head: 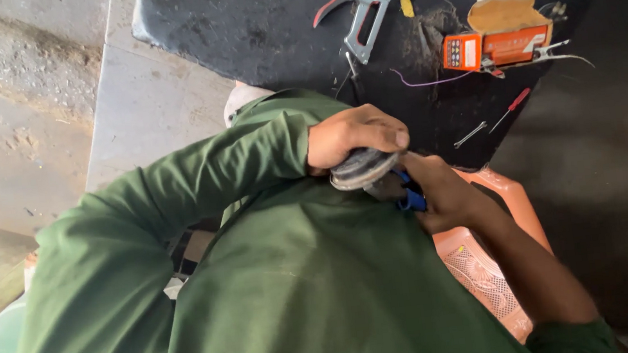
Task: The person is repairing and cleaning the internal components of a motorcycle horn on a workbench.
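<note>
In the middle of the frame, the left hand (pixel 353 139) was curled over a round grey metal disc part (pixel 360 169) and gripped it from above. The right hand (pixel 442 193) was closed around a blue-handled tool (pixel 412 198) just under the disc, and the two hands touched. Both arms came out of a green long-sleeved shirt (pixel 294 281) that filled the lower half of the frame. An orange plastic chair (pixel 490 267) sat below the right arm. On the dark bench (pixel 250 26) at the top lay a silver staple gun with a red handle (pixel 359 7), an orange meter (pixel 495 47), a small silver spanner (pixel 470 134) and a thin red-handled screwdriver (pixel 511 108).
</note>
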